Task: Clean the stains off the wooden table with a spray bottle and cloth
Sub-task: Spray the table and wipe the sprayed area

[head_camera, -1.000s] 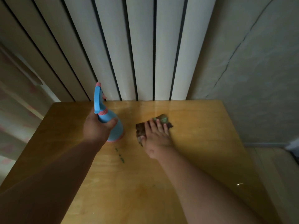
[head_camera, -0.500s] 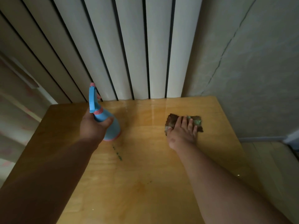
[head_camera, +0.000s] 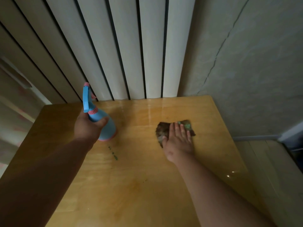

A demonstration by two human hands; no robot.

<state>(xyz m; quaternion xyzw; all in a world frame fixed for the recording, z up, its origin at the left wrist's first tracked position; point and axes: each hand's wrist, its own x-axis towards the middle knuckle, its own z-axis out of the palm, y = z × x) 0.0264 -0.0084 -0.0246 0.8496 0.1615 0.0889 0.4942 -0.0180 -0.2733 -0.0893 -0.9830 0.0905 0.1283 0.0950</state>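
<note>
Cloth [head_camera: 164,130] lies flat on the wooden table [head_camera: 147,185] under my right hand [head_camera: 179,140], straight fingers pressing it down. Well apart to its left, my left hand [head_camera: 86,128] curls round the blue spray bottle [head_camera: 108,129], nozzle up; green stains [head_camera: 113,153] sit just nearer me than that grip.

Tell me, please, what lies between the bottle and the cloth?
In the head view, only bare, glossy table lies between bottle and cloth; the green stain sits nearer, outside that stretch.

Ribbed white panels [head_camera: 152,46], grey wall [head_camera: 254,63]
</note>
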